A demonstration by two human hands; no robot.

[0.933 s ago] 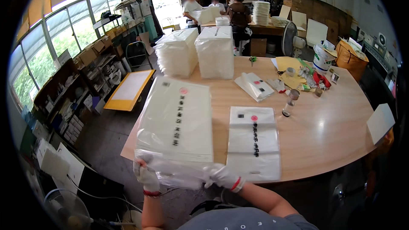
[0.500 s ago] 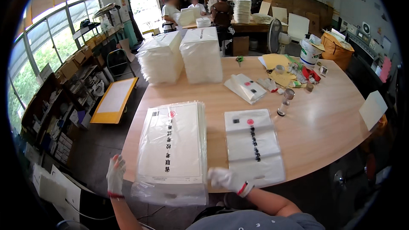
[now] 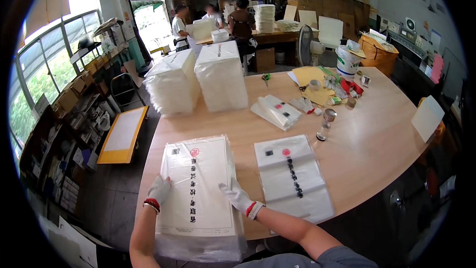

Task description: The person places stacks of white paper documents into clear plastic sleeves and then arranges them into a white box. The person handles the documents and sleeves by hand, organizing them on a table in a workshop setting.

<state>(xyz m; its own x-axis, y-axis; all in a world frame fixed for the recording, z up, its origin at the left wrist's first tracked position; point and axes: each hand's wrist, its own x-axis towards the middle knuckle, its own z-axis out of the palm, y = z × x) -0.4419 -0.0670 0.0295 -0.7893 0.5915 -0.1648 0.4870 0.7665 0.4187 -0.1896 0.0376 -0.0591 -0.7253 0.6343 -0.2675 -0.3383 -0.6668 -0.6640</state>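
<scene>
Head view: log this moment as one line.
Left gloved hand: at left edge of bagged paper stack; right gloved hand: at its right edge; right of stack: flat printed plastic; farther back: two tall white stacks

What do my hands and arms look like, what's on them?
Your left hand and right hand wear white gloves with red cuffs. A pale band circles the right wrist. A short grey sleeve leaves the right forearm bare.
</scene>
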